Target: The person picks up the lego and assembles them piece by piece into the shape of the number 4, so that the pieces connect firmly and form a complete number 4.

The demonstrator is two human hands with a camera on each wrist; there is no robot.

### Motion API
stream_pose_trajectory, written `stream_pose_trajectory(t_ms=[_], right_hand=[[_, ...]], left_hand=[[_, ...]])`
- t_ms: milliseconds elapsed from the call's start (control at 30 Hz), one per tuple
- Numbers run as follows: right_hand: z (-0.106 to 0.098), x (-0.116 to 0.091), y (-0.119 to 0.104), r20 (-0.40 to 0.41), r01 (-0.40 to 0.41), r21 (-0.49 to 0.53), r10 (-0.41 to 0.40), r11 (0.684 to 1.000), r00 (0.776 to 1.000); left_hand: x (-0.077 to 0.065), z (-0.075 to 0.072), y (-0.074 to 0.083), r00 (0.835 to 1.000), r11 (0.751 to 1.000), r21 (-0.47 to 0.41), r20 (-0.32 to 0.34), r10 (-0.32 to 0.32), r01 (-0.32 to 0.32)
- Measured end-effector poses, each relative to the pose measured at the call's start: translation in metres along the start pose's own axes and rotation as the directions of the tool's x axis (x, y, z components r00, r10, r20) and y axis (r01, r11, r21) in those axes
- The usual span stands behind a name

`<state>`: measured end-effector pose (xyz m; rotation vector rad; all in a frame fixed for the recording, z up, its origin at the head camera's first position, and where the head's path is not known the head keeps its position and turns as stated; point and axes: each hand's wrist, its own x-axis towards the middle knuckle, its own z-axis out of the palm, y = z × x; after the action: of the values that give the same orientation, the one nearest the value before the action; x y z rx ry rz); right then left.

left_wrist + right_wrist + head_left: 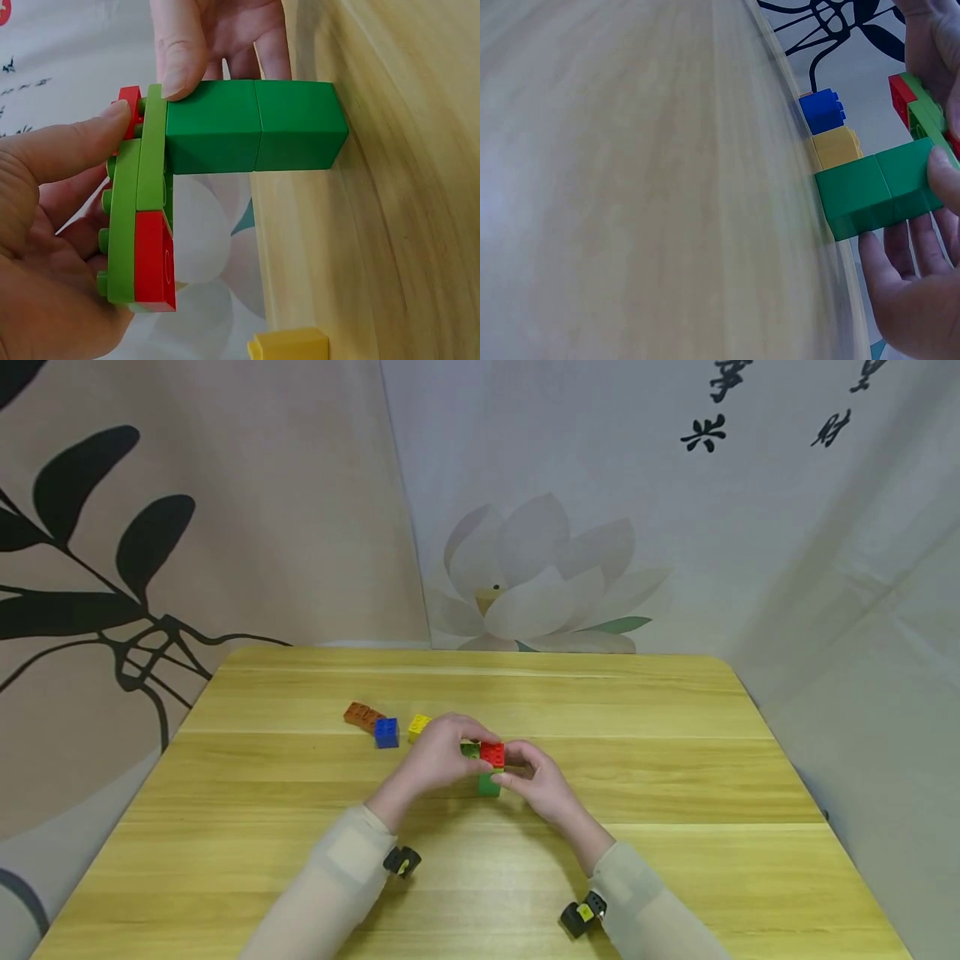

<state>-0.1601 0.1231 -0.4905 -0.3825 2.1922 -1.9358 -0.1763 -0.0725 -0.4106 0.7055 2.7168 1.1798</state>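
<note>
A toy building-block structure stands upright between both hands, with two dark green blocks (255, 127) stacked as its column. Across the column's top lie light green plates (124, 225), reaching out to the left. One red block (492, 755) sits on top above the column; another red block (155, 259) hangs beneath the plates' outer end. My left hand (447, 756) grips the plates, its thumb at the upper red block. With thumb and fingers on opposite sides, my right hand (542, 782) holds the column near its upper end. Whether the column's base touches the table cannot be told.
Left of the structure on the wooden table (637, 777) are a yellow block (418, 727), a blue block (387, 732) and brown blocks (363, 717). The blue one is close against the brown. A printed curtain (540, 460) hangs behind the table's far edge.
</note>
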Motion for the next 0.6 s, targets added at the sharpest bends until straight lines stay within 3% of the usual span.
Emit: stream_pose_trajectory(t_ms=[600], right_hand=[[0.0003, 0.0005, 0.0002, -0.002, 0.001, 0.004, -0.001, 1.0, 1.0]], left_hand=[[0.0058, -0.0029, -0.0019, 0.996, 0.992, -0.094, 0.048, -0.076, 0.08]])
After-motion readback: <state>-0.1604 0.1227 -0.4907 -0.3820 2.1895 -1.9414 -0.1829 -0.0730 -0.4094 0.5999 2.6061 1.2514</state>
